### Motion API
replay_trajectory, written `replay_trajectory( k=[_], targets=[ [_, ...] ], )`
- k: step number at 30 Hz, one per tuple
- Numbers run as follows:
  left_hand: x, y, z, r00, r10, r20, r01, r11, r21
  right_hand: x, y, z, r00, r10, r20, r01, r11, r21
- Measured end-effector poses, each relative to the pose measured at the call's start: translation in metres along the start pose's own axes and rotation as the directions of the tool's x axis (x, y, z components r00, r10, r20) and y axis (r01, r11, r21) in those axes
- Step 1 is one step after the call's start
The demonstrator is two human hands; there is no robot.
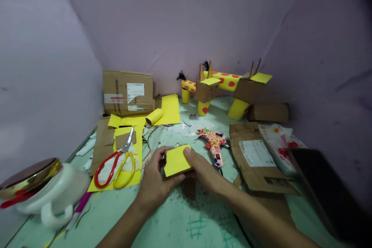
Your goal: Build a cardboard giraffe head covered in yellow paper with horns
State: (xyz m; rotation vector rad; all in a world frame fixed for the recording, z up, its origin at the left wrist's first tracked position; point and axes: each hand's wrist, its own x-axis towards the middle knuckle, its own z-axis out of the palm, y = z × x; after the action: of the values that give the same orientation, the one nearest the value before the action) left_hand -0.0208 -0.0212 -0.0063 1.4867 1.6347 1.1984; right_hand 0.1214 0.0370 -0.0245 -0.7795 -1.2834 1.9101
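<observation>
Between my two hands is a small cardboard piece faced with yellow paper (176,161). My left hand (155,178) is wrapped round its left and lower side. On its top right corner presses the thumb of my right hand (203,168), while the other fingers are hidden behind it. Just right of my right hand lies a hot glue gun (215,145) with a flowered pattern. Scissors (119,162) with one red and one yellow handle rest left of my left hand, on yellow paper (136,178).
Two spotted animal figures of yellow tubes and cardboard (207,91) stand at the back. A cardboard box (128,93) and a yellow tube (154,117) are back left. Flattened cardboard (247,162) and a dark phone (322,190) are right; a white mug (64,186) is left.
</observation>
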Motion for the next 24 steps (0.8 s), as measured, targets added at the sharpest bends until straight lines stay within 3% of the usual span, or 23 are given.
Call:
replay_trajectory(
  k=[4, 9, 11, 14, 17, 20, 24],
  targets=[
    [-0.003, 0.002, -0.002, 0.998, 0.062, 0.006, -0.062, 0.998, 0.022, 0.000, -0.003, 0.002, 0.987, 0.161, 0.021, -0.163, 0.978, 0.133],
    [-0.002, 0.006, -0.011, 0.983, 0.174, 0.063, -0.180, 0.979, 0.094, 0.002, 0.003, 0.002, 0.991, 0.130, -0.044, -0.125, 0.988, 0.089],
    [-0.002, 0.002, -0.014, 0.986, 0.133, 0.099, -0.132, 0.991, -0.016, 0.003, 0.004, 0.003, 0.986, 0.104, -0.131, -0.102, 0.995, 0.024],
    [-0.004, -0.008, -0.012, 0.984, 0.054, 0.172, 0.008, 0.940, -0.340, 0.002, 0.002, 0.007, 0.960, -0.020, -0.279, -0.033, 0.983, -0.183],
    [-0.006, -0.012, -0.005, 0.988, -0.029, 0.149, 0.099, 0.870, -0.483, -0.003, 0.000, 0.012, 0.937, -0.161, -0.310, 0.019, 0.909, -0.416],
    [-0.009, -0.004, 0.001, 0.996, -0.085, 0.019, 0.086, 0.937, -0.338, -0.009, 0.003, 0.017, 0.949, -0.198, -0.247, 0.052, 0.867, -0.496],
    [-0.013, 0.006, 0.003, 0.995, -0.043, -0.085, 0.035, 0.995, -0.097, -0.016, 0.007, 0.022, 0.958, -0.186, -0.217, 0.055, 0.864, -0.501]
  ],
)
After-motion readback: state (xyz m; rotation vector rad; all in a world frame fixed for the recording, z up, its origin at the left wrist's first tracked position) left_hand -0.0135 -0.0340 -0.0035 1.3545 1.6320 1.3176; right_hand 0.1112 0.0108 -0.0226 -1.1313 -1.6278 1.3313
